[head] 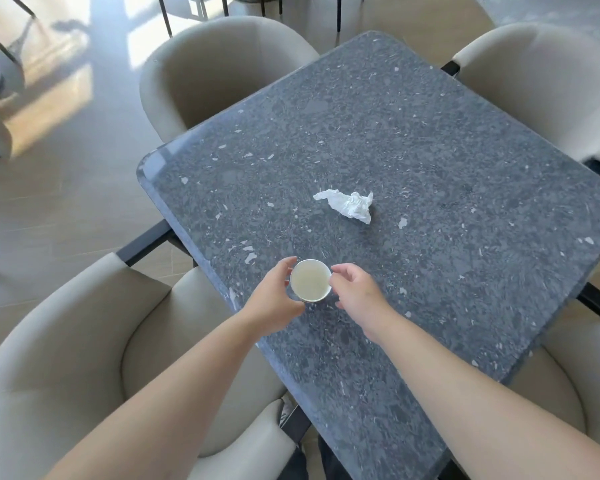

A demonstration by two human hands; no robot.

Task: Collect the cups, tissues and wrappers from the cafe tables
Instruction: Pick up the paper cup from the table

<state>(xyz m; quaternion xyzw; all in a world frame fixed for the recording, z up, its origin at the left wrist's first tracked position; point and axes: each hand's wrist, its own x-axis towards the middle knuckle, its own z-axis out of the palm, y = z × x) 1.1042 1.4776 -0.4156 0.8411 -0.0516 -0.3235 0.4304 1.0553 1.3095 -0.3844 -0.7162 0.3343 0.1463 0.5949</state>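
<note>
- 2 hands meet at 1 paper cup (310, 280) near the front edge of the dark stone bench (465, 150). The left hand (272, 299) curls around the cup's left wall, thumb near the rim. The right hand (355, 292) sits at the cup's right side with fingers loosely bent, fingertips at or just beside the rim; whether it actually grips cannot be told.
- The cup stands upright and open-topped, its pale inside visible. Whether liquid remains is unclear, so a tilt while lifting could, in my judgement, spill dregs onto the bench or the cushion below.
- A thin paper wall probably buckles easily. A hard squeeze from the left hand might crush it or pop it out of the grip.
- With both hands crowding 1 small cup, a fingertip catching the rim could tip it towards the near edge, where the beige chair (84, 341) waits underneath.
- 1 crumpled white tissue (349, 205) lies further back, towards the middle of the bench, well apart from the cup. It looks light; a quick reach past it or a draught may push it away, and it could be forgotten if both hands stay busy.
- No wrapper shows on this bench, so 1 may lie elsewhere and get missed.
</note>
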